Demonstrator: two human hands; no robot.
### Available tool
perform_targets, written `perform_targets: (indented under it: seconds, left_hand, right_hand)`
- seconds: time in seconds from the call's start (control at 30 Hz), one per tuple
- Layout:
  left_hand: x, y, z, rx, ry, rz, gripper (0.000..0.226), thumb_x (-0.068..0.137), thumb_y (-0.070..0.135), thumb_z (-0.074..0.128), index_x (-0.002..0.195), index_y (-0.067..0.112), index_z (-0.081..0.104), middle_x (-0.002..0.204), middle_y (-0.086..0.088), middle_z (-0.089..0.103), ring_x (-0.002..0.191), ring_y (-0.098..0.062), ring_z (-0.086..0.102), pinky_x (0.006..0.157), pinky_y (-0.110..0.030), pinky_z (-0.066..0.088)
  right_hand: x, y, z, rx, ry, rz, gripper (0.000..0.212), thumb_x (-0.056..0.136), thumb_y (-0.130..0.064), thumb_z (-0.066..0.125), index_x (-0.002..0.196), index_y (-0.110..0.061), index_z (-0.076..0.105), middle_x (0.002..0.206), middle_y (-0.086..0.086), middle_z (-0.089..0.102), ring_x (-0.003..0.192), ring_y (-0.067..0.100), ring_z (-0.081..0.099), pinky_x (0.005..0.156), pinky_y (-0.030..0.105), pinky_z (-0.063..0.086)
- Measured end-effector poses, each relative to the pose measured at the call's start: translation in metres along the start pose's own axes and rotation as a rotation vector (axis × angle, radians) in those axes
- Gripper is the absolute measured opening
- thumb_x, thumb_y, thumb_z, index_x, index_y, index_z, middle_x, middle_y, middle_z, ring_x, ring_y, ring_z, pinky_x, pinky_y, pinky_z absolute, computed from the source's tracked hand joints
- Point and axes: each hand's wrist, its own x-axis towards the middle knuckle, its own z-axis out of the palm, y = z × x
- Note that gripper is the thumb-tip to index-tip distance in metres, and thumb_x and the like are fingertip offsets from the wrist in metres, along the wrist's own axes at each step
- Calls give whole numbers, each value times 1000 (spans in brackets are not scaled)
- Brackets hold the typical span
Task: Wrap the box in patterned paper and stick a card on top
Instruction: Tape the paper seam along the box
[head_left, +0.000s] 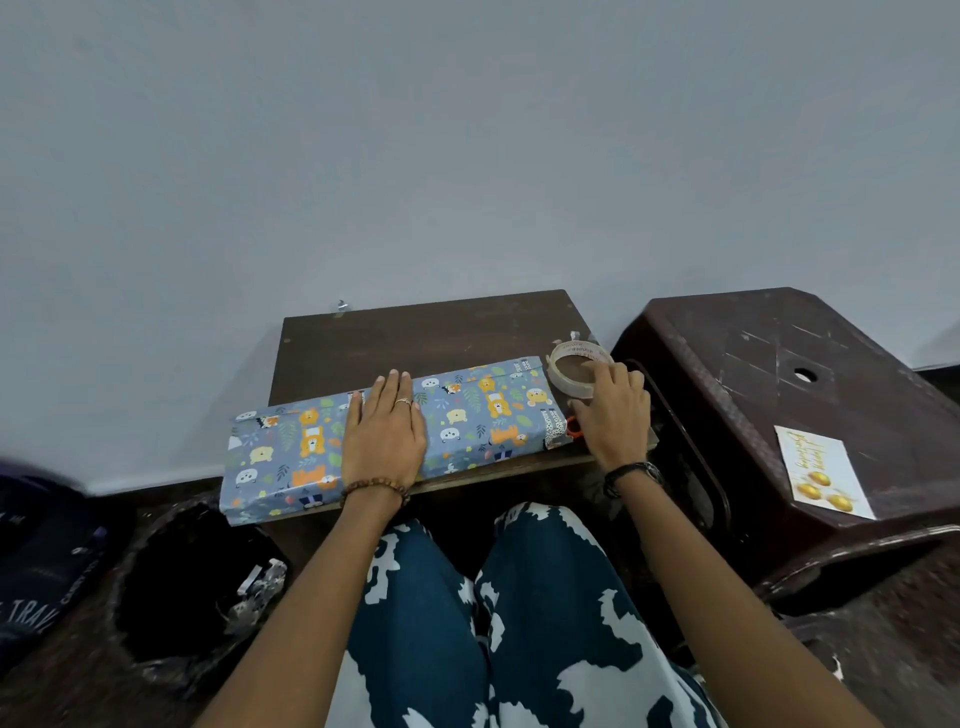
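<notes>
A long box (467, 410) wrapped in blue animal-print paper lies across the small dark wooden table (415, 332), its left end sticking out past the table's edge. My left hand (385, 431) rests flat on the middle of the box with straight fingers. My right hand (613, 410) grips a roll of clear tape (571, 364) at the table's right end, just beyond the box. A bit of orange (572, 426) shows beside the box's right end, under my right hand. A white birthday card (821, 470) with gold lettering lies on the dark plastic stool at the right.
The dark brown plastic stool (779, 374) stands right of the table. A black bin (176, 587) with paper scraps sits on the floor at the lower left, next to a dark bag (36, 561). A grey wall rises behind the table. My patterned trouser legs fill the bottom.
</notes>
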Motion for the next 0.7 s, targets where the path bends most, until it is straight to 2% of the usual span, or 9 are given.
perform_targets:
  seconds: [0.07,0.13,0.27,0.37,0.43,0.53,0.7]
  left_hand:
    - [0,0,0,-4,0,-4,50,101,29,18,149,14,16,156,0,18,144,-13,12,119,-33,4]
    - [0,0,0,-12,0,-4,50,101,29,18,148,14,16,156,0,18,144,-13,12,119,-34,4]
    - [0,0,1,-22,3,-5,50,101,29,18,148,14,18,156,-1,19,144,-14,13,119,-34,4]
    - [0,0,1,-26,3,-5,49,101,29,19,148,14,18,155,-1,20,144,-14,13,119,-34,3]
    - [0,1,0,-24,3,-9,50,101,29,19,148,14,18,155,-1,20,144,-14,13,118,-33,3]
    - [0,1,0,-27,-2,-10,50,101,28,19,148,14,18,156,-1,19,144,-14,12,118,-33,2]
    - [0,1,-1,-24,-12,-9,50,101,29,18,148,14,17,156,-1,19,144,-14,12,118,-34,3]
  right_hand:
    - [0,5,2,-47,-20,21,44,82,-20,70,121,-10,53,118,8,55,108,28,45,89,38,35]
    - [2,8,4,-66,14,12,37,83,-16,67,117,-10,56,112,10,57,104,29,47,87,39,35]
    - [8,11,4,-87,129,-56,19,79,-3,63,98,-5,64,89,13,63,85,33,53,73,43,40]
    - [6,15,2,-131,167,-122,6,78,-5,68,81,-6,63,76,10,63,72,31,54,64,40,42]
    - [3,15,2,-164,162,-148,8,78,-7,69,75,-8,62,71,8,63,68,29,55,61,38,42]
    - [-2,11,1,-200,98,-147,11,77,-9,69,71,-8,60,70,9,64,70,30,58,62,37,43]
    - [-3,6,-8,-185,10,-102,15,88,-16,52,81,-8,63,83,8,65,88,27,57,74,37,36]
